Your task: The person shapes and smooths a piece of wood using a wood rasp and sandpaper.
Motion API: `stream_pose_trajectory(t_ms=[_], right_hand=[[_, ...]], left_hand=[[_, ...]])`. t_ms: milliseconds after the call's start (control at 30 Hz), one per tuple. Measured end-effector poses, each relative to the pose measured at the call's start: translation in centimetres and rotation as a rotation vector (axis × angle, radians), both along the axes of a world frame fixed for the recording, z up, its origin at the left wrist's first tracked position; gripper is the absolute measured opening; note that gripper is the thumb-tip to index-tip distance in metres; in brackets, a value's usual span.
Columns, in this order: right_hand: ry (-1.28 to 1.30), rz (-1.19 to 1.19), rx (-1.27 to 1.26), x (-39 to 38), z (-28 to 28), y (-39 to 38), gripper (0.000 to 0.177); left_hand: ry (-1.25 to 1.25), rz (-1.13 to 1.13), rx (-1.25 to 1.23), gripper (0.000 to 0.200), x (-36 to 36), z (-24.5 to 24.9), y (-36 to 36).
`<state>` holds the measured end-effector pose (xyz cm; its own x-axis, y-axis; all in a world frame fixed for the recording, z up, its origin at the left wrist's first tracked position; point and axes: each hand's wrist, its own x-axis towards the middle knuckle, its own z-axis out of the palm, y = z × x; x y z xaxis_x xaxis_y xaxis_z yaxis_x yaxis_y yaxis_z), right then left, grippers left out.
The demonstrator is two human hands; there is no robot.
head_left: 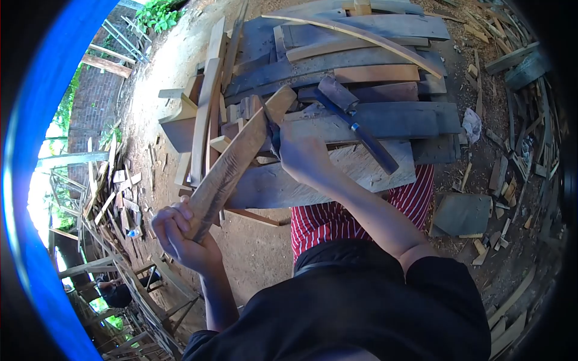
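Observation:
A long, slightly curved wooden board (235,157) slants upward from lower left to upper right. My left hand (188,236) is closed around its lower end. Near the upper end, my right hand (304,157) is closed on the handle of a dark tool (270,127), whose narrow blade lies against the board's edge. The board's top end is over the wooden work surface (361,165). To the right of my right hand lies a hammer (361,135) with a blocky head and a dark handle.
Several planks (385,120) cover the work surface, and long narrow boards (208,114) stand at its left. Wood scraps (123,201) litter the ground on both sides. A flat panel (462,215) lies at the right. Another person (116,293) is at the far lower left.

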<state>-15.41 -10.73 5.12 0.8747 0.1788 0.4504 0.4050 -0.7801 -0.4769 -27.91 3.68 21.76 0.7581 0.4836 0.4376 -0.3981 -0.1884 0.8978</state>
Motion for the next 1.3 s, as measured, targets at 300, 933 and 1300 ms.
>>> stream_pose_trajectory(t_ms=[300,933,1300], right_hand=[[0.433,0.155,0.018,2.1,1.6,-1.0,0.024],[0.603,0.085,0.02,9.0,-1.4,-0.7,0.031],[0.539,0.181,0.69,7.7,-1.9,-6.9,0.037]], left_hand=[[-0.014,0.013,-0.002,0.012,0.0,0.6,-0.7],[-0.013,-0.014,0.012,0.011,0.0,0.1,-1.7],[-0.051,0.072,-0.632,0.031,-3.6,-1.1,14.1]])
